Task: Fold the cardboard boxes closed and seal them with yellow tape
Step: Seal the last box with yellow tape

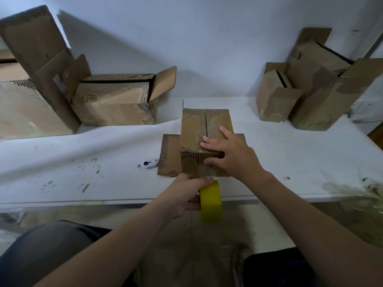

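A small cardboard box [196,129] stands in the middle of the white table, its top flaps folded shut with a seam down the centre. A loose flap [169,155] lies flat at its left. My right hand [230,154] rests on the box's near top edge, fingers spread over the flaps and thumb against the front face. My left hand [184,195] grips a roll of yellow tape [211,201] just in front of the box, at the table's near edge.
A white utility knife [149,163] lies left of the box. Larger open cardboard boxes [116,100] stand at the back left and more boxes [306,94] at the back right. The table edge [103,203] runs just below my left hand.
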A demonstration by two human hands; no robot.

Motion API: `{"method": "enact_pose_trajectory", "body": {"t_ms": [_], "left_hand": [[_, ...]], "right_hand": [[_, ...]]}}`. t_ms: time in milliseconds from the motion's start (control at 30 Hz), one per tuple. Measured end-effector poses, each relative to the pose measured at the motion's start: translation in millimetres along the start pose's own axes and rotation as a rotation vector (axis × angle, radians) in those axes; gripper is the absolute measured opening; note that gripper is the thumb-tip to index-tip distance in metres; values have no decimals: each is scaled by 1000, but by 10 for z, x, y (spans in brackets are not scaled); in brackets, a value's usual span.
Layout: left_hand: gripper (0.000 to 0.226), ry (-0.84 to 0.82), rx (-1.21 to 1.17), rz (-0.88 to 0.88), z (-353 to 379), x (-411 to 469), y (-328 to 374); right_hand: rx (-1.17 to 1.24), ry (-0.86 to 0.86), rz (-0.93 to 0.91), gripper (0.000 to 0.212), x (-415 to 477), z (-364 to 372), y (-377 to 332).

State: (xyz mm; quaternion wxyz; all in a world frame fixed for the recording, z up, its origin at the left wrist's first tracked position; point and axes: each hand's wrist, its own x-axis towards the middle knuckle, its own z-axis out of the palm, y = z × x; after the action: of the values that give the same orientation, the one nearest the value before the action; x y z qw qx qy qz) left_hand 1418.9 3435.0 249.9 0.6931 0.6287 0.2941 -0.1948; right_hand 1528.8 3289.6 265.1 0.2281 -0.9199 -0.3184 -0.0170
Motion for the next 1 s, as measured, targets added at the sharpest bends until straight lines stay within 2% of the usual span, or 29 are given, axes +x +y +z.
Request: {"method": "enact_pose_trajectory", "body": {"t_ms": [133,300,433,600,700,767,867,933,1000], "left_hand": [[57,19,19,-32,20,23,-15],[48,-2,70,-115,64,-6,-112],[27,-44,56,-81,28,-3,-46],[42,-72,152,-44,-77,3,41],[32,-62,321,17,-123,-11,82],[28,51,596,124,-230,-4,136],[30,533,1134,316,-569,103,235],[31,755,1206,345,-821,195,285],[35,772,1223,318,-1030,318,267]], "right_hand": [[2,-6,13,54,12,4,5],[-2,-24,19,54,18,-10,6],[-92,11,-25,56,-5,-5,-13],[-162,27,-80,61,-33,2,4],[-175,15,-75,60,-14,4,-8],[-173,14,-63,60,-10,1,-12],[-166,13,-56,61,-7,-2,-9],[-164,2,-47,61,-6,-12,-16],[-167,-9,-44,61,-6,-17,-25]]}}
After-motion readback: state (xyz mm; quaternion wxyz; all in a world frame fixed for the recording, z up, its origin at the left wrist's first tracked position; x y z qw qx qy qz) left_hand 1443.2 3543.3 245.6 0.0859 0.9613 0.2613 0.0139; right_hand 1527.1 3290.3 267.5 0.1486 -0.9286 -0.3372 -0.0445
